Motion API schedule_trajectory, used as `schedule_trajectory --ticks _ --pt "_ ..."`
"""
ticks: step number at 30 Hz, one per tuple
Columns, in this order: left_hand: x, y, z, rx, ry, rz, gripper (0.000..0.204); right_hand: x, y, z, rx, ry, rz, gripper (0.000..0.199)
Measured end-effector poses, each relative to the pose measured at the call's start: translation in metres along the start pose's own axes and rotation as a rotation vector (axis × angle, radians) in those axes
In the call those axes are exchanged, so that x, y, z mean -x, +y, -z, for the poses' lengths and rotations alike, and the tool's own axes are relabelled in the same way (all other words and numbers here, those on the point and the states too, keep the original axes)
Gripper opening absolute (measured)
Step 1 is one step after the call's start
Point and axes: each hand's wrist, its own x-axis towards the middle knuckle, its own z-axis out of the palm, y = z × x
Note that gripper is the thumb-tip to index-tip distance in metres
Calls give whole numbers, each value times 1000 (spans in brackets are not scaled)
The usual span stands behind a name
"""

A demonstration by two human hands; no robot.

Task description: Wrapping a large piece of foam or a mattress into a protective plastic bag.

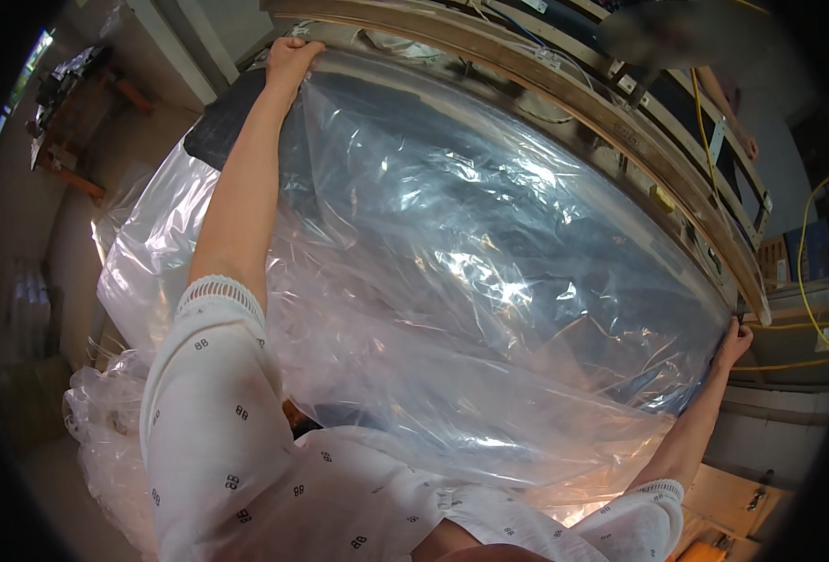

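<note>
A wide, crinkled sheet of clear plastic film stretches across in front of me, bright with reflections. Something smooth and dark grey-blue shows through its upper part. At the far left corner my left hand is closed, with the film's edge pinched in the fingers. My right hand is closed at the far right corner, also on the film's edge. Both arms are spread wide. By the left forearm, a dark piece shows at the film's edge. The film's near part hangs down toward my body.
A long wooden rail curves along the film's far side. Beyond it are a slatted frame and another person's arm. A yellow cord hangs at the right. Bunched plastic lies at the left, below a wooden bench.
</note>
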Motion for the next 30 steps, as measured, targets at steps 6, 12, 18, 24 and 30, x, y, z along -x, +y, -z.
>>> schedule_trajectory --ticks 6,12,18,24,30 --pt "-20 -20 20 285 45 188 24 2 -9 -1 -42 15 -107 25" --pt "-29 -23 34 395 197 120 35 8 -32 8 -377 -119 -237 39" --pt "-15 -13 37 -183 241 19 51 13 -34 3 -257 -43 -126 37" --pt "22 7 25 -741 9 -258 49 16 -32 11 -39 -85 -150 39" --pt "48 57 68 249 -91 -115 26 65 -65 76 -142 -473 -82 27"
